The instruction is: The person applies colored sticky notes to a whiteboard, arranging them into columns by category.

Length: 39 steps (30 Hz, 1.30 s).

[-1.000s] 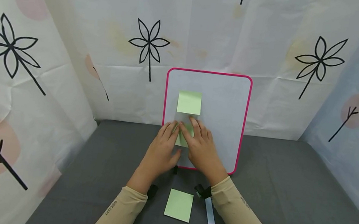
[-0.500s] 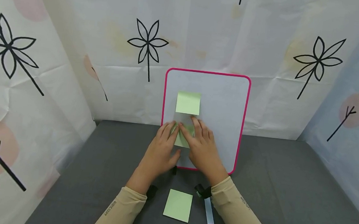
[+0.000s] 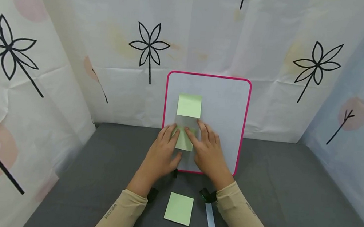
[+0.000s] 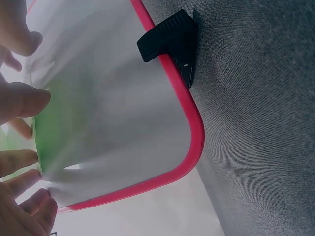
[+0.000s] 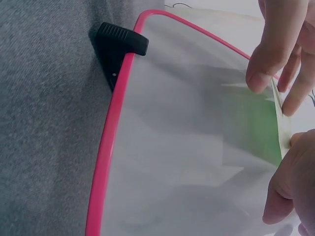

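Note:
A pink-framed whiteboard [image 3: 222, 102] stands upright against the back cloth. One pale green sticky note [image 3: 189, 105] is on its upper left part. Below it, a second green sticky note [image 3: 184, 141] lies between both hands, partly covered by fingers. My left hand [image 3: 160, 151] touches this note's left side with extended fingers, thumb apart. The right hand [image 3: 210, 152] rests its index fingertip near the note's upper right, fingers extended. In the right wrist view, the lower note's near edge [image 5: 279, 123] stands off the board, with a green reflection beside it.
A green sticky note pad [image 3: 178, 209] lies on the grey tabletop [image 3: 279, 196] between the forearms. Beside the right wrist is a light blue strip [image 3: 209, 215]. Black clips hold the board's lower edge, one clip [image 4: 167, 37] showing in the left wrist view.
My right hand has shifted slightly right across the board, its index fingertip now farther from the left hand's fingers. The left hand stays at the lower note. The head view has shifted a little.

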Each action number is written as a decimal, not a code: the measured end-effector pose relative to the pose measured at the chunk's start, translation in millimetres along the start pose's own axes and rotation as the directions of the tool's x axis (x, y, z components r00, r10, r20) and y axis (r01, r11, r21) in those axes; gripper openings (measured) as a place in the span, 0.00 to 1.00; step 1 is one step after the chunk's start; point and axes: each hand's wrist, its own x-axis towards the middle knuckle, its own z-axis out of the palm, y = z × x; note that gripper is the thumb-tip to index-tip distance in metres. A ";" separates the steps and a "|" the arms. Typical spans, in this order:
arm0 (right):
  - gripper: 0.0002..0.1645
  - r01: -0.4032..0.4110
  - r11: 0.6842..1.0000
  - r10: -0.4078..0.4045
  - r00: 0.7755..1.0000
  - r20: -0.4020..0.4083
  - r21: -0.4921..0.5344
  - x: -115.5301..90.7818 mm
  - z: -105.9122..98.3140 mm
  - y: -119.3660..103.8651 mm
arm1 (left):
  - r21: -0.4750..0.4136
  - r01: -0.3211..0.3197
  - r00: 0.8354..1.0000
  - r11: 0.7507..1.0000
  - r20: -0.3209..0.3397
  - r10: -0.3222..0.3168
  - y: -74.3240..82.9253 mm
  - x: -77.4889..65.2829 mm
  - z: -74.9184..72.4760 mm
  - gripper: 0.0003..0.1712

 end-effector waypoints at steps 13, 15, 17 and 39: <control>0.43 -0.015 1.000 0.015 1.000 -0.013 0.005 -9.7 0.7 9.8 | 0.005 0.007 1.000 1.000 0.002 -0.007 -5.2 -4.2 3.7 0.41; 0.43 -0.013 1.000 0.013 1.000 -0.004 -0.007 -10.0 0.5 11.2 | 0.006 0.011 1.000 1.000 0.004 -0.011 -5.7 -4.1 3.1 0.41; 0.42 -0.014 1.000 0.014 1.000 0.005 -0.014 -10.4 0.5 12.8 | 0.003 0.014 1.000 1.000 0.006 -0.014 -5.8 -4.0 2.4 0.41; 0.46 0.021 1.000 -0.021 1.000 -0.018 0.008 -6.3 0.3 5.0 | -0.028 -0.099 0.995 0.995 -0.032 0.098 -0.9 0.5 7.1 0.35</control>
